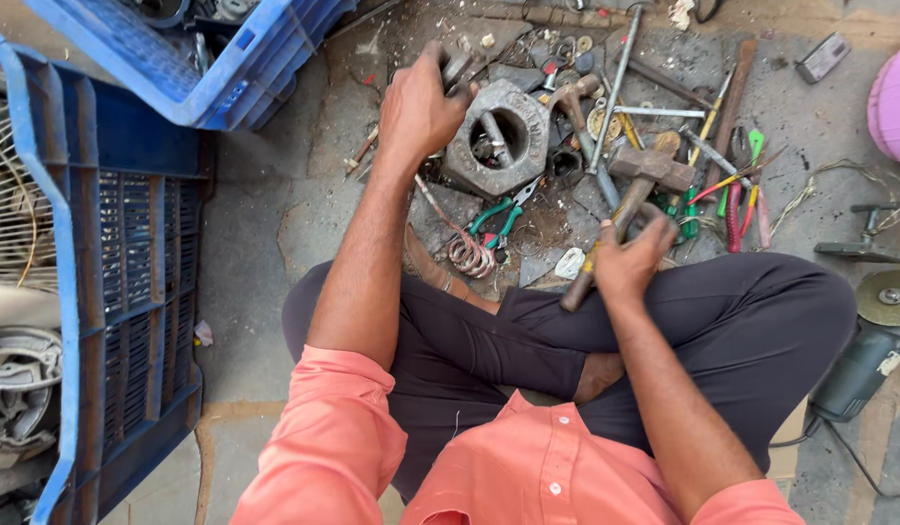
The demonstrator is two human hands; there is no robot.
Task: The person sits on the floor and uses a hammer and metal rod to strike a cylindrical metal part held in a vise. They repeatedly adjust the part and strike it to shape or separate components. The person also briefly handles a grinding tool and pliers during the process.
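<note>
Head view | left hand clamped on metal part | right hand gripping hammer | hexagonal block, pliers between

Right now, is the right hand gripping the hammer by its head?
No, the right hand wraps the wooden handle of the hammer, whose metal head lies beyond the fingers.

hammer in right grip

The big nut lies on the floor between the crates and the hammer
</note>
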